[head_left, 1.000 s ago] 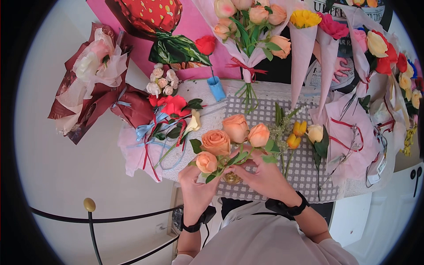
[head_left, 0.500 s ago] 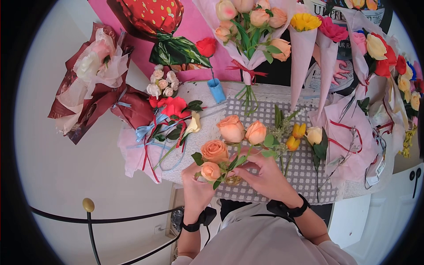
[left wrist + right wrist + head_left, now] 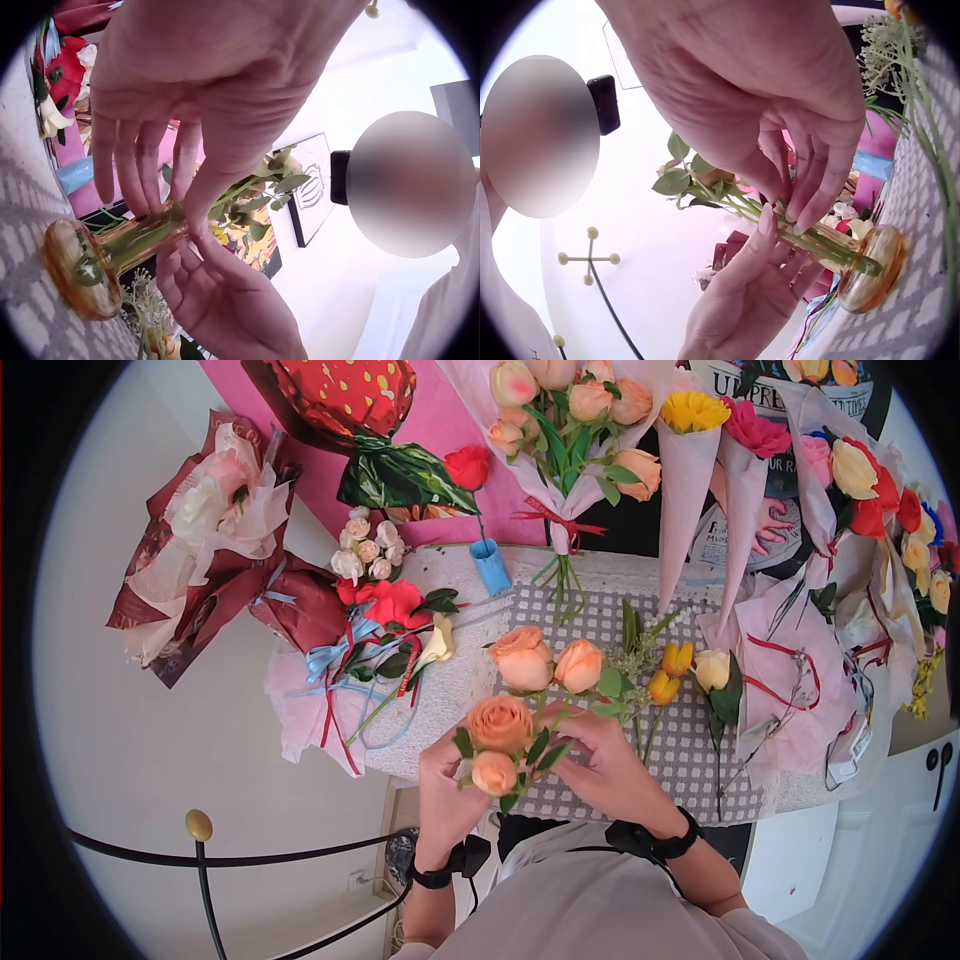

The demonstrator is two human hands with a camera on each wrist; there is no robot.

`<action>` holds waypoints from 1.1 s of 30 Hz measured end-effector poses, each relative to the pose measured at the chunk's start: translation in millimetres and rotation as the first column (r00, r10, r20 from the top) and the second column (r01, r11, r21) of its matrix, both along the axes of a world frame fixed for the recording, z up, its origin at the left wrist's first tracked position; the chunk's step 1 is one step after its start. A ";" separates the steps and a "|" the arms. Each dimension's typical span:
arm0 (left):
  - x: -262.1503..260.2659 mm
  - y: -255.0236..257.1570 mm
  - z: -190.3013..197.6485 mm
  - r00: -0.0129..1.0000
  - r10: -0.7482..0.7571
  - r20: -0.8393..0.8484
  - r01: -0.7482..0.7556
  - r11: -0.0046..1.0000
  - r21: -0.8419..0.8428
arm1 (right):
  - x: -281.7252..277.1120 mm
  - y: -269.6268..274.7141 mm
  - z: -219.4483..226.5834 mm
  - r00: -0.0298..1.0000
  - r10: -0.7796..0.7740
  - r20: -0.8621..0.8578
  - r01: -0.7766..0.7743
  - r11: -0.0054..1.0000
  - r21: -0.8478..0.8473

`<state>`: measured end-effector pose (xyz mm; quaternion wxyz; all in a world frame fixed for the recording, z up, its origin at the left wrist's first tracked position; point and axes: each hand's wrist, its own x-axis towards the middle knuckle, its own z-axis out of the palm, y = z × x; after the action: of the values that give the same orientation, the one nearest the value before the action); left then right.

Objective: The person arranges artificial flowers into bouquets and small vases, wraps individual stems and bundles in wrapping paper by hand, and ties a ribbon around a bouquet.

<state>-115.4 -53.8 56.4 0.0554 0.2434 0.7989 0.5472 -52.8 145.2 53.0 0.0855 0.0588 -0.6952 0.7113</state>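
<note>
Amber glass vase stands on the checked cloth with green stems inside it. My left hand grips its narrow neck, thumb against the stems at the mouth in the right wrist view. The right hand pinches stems just at the mouth with its fingertips. Above the hands, an open peach rose and a smaller peach rose lean toward my body. Farther back are two more peach roses. In the head view the flowers and hands mostly hide the vase.
Yellow tulips and a cream rose lie right of the hands. Red flowers and ribbons lie left. A wrapped peach bouquet and paper cones stand behind. A black metal rail is at front left.
The two front peach roses have swung right and nearer my body. The back roses have shifted slightly left and down. Both hands stay at the vase mouth.
</note>
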 end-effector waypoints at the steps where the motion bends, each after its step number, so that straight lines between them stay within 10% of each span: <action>1: 2.0 2.3 1.3 1.000 0.000 0.001 0.000 1.000 0.000 | 0.2 0.4 2.9 1.000 0.000 0.001 0.000 1.000 0.000; 16: 23.7 -14.2 -66.2 0.964 0.190 0.184 -0.208 0.975 0.081 | -1.1 -3.3 -3.0 0.999 -0.031 0.009 0.031 0.998 0.050; 21: 27.2 -12.4 -63.3 0.981 -0.022 0.191 0.023 1.000 -0.002 | 9.2 0.0 -0.4 0.998 -0.067 0.010 0.064 0.981 0.182; 23: 27.3 4.1 -44.8 0.909 0.072 0.410 -0.102 0.994 0.050 | 22.5 4.9 0.9 0.997 -0.077 0.025 0.071 0.978 0.197; 33: 6.7 26.7 -40.4 0.921 -0.132 0.367 0.029 0.961 0.274 | 95.5 63.2 18.6 0.829 -0.535 0.162 0.384 0.756 0.530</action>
<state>-108.7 -27.0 16.0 0.1996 0.1706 0.6822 0.6824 42.6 208.4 71.6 0.1345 -0.2068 -0.8448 0.4748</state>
